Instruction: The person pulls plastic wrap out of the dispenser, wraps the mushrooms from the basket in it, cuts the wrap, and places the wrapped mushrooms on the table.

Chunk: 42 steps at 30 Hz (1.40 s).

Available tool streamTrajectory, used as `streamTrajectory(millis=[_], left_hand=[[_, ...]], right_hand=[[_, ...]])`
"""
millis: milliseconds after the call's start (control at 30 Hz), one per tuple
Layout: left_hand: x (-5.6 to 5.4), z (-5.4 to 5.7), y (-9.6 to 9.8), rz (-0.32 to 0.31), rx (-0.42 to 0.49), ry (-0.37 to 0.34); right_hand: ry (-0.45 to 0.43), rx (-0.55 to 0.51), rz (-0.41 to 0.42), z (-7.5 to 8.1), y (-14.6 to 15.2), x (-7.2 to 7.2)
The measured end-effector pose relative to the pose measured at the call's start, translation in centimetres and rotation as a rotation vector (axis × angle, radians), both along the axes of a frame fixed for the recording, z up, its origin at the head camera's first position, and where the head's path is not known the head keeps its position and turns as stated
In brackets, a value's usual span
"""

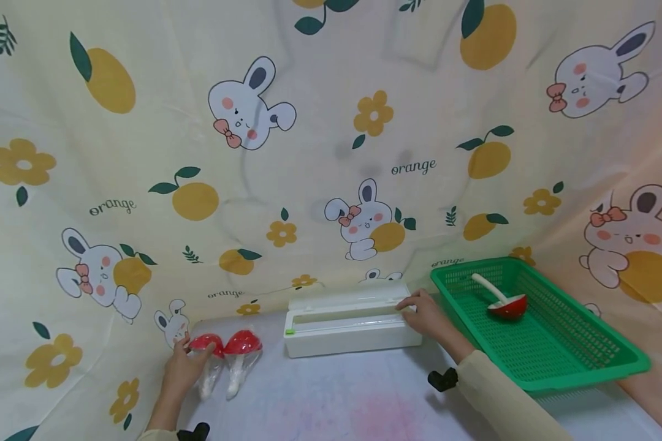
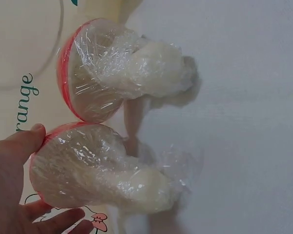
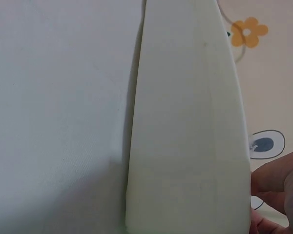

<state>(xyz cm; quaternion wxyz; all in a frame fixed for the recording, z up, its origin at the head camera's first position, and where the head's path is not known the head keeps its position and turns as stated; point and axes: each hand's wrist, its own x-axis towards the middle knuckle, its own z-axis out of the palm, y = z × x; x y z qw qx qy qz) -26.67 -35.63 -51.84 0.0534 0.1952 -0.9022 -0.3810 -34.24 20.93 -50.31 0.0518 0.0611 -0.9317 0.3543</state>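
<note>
My left hand (image 1: 184, 367) holds the red cap of a toy mushroom (image 2: 102, 165), thumb on one side of its rim and fingers on the other. A second toy mushroom (image 1: 241, 355) lies beside it. Both are wrapped in clear film, and their pale stems point toward me. At the right end of a white cling film dispenser (image 1: 353, 346), my right hand (image 1: 427, 315) has its bent fingers at the inner edge. The dispenser's lid (image 1: 347, 294) is raised, and clear film stretches across the opening. Whether the right fingers pinch the film is hidden behind the wall in the right wrist view.
A green plastic basket (image 1: 585, 372) stands at the right, close to my right forearm. Inside lies another red-capped toy mushroom (image 1: 507, 306), its white stem tilted up. A patterned cloth (image 1: 309, 153) hangs behind the white table surface (image 1: 309, 398). A small green slider (image 1: 290, 331) sits on the dispenser's left end.
</note>
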Motion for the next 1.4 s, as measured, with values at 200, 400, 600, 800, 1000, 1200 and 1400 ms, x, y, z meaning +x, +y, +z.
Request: streamTrajectory(millis=[200, 400, 600, 800, 1000, 1200, 1400], left_hand=[[-0.4, 0.2, 0.3, -0.014, -0.029, 0.025], [-0.3, 1.1, 2.5, -0.013, -0.169, 0.152], [-0.2, 2.2, 6.6, -0.063, -0.278, 0.340], [-1.5, 2.2, 10.2, -0.224, -0.290, 0.387], [-2.3, 1.8, 13.3, -0.319, -0.242, 0.324], [-2.8, 1.7, 15.9, -0.418, -0.191, 0.296], [-3.4, 1.2, 17.3, -0.452, -0.227, 0.286]], right_hand=[[-0.030, 0.001, -0.021, 0.3, 0.0, -0.1], [-0.025, -0.010, -0.020, 0.4, 0.1, 0.0], [-0.015, -0.012, -0.021, -0.2, 0.3, -0.4], [0.000, -0.018, -0.034, -0.6, 0.3, -0.7], [0.020, -0.034, -0.047, -1.0, 0.2, -0.7], [0.080, -0.041, -0.055, -1.4, -0.3, -0.5], [0.156, -0.029, -0.021, -1.8, -0.6, -0.6]])
